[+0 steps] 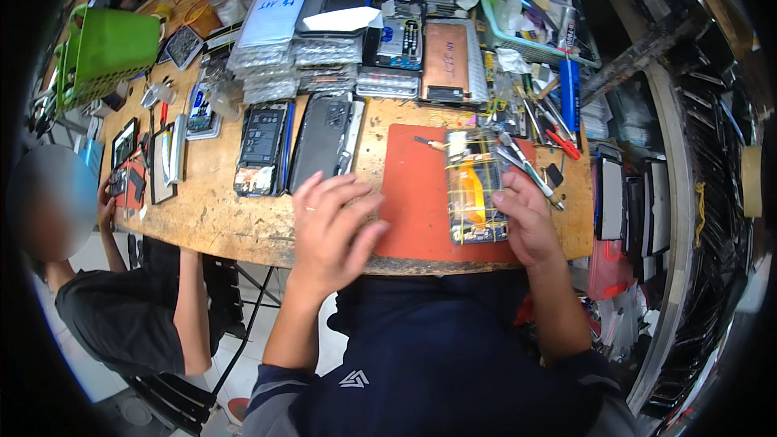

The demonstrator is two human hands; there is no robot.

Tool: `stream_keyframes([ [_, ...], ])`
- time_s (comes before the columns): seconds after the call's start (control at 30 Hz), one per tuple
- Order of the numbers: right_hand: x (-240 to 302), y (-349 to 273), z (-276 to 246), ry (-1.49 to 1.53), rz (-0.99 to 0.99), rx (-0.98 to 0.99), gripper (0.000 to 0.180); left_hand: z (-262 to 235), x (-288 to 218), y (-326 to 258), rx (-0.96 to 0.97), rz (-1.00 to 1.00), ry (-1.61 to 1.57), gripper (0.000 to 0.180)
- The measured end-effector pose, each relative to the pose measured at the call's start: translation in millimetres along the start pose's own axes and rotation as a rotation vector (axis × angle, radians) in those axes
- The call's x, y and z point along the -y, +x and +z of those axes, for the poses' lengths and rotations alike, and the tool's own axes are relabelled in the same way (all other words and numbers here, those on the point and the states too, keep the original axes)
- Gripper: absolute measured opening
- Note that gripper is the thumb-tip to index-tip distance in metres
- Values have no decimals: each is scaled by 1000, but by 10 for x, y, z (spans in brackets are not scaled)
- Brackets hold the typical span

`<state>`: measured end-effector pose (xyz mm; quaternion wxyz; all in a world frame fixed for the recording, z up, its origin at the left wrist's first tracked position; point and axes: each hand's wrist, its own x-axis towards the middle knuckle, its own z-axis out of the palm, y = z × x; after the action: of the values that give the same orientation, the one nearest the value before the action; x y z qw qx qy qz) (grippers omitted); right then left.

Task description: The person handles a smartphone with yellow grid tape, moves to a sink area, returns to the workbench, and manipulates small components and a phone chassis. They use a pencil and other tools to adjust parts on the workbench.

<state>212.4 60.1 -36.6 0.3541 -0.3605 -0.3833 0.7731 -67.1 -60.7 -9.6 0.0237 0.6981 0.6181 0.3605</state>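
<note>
An opened smartphone (469, 222) wound with yellow bands lies on the orange-red mat (409, 194) at the table's front. An orange ribbon-like strip shows in its middle. My right hand (530, 218) is closed on its right edge, thumb over the near side. Off the mat's left edge, my left hand (333, 226) hovers with spread fingers and holds nothing. A dark phone back panel (324, 142) lies just beyond the left hand. Left of it is another opened phone (262, 146) with a black battery. A small screwdriver (431, 143) touches the banded phone's far left corner.
Stacks of bubble-wrapped phone parts (263, 57) stand along the back. A teal basket (526, 44) of supplies sits back right, near pens and tweezers (530, 166). A green basket (109, 48) is far left. Another person (121, 307) sits at the left. A metal post (676, 194) rises at right.
</note>
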Motion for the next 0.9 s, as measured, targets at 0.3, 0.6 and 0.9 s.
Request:
stream_keyframes([
  [0.3,523,373,150,-23,-217,-157,23,30,434,-769,-427,-455,-5,1],
  [0.6,183,596,816,-144,10,79,23,-38,354,-501,-117,-376,307,30],
  [0.9,-321,861,1322,-181,152,179,22,-202,390,-523,-205,-367,116,26],
])
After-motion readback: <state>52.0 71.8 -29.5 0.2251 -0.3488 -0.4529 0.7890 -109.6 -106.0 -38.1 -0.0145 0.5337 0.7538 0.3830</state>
